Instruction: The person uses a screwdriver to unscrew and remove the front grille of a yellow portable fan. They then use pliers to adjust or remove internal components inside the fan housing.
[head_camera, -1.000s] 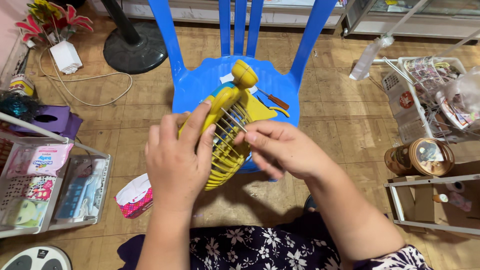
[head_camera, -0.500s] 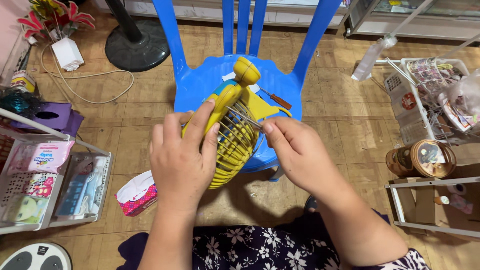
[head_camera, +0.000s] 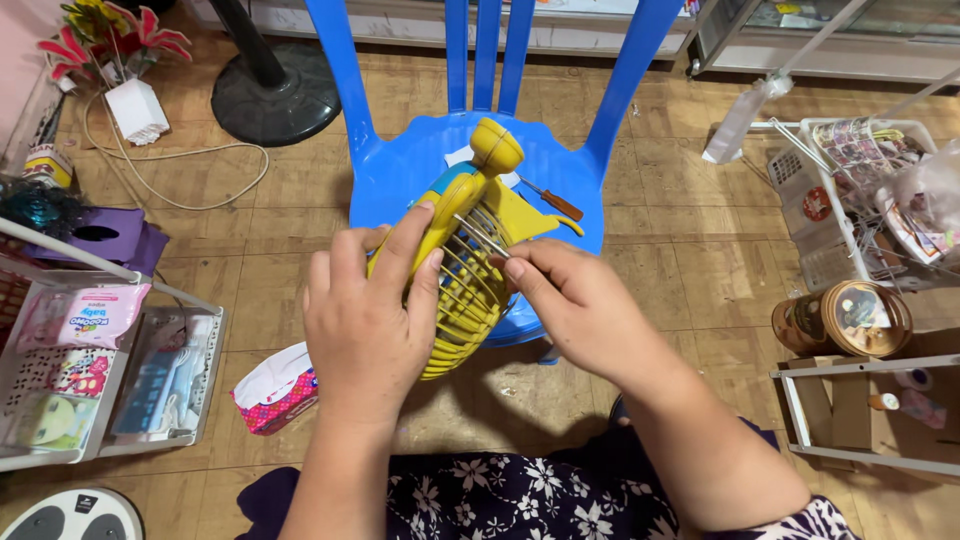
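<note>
A: Head view, only one. What's changed?

B: Right hand (head_camera: 585, 310) has slid down and in since a second ago. It was out at the fan's (head_camera: 455, 265) side, now it's tight against the grille, fingertips pinching a thin metal tool (head_camera: 482, 236) whose tip pokes between the wires. Left hand (head_camera: 365, 320) has barely shifted, same clamp on the fan body.

A: Meaning for the work?

B: My read: the tool has gone from approach to engaged with the grille. Prying or unscrewing, can't tell, the tip is too small to see.

A: Grips?

B: Left is closed round the yellow housing, fingers over the top, thumb under. Right is closed on the tool, pinch grip.

A: Where's the fan?

B: Between both hands, tilted, grille facing right, its base knob up over the chair (head_camera: 400, 175) seat. Held up by the left hand, probably just clear of the seat.

A: Else?

B: Screwdriver (head_camera: 552, 199) on the seat just behind the fan, untouched.
</note>
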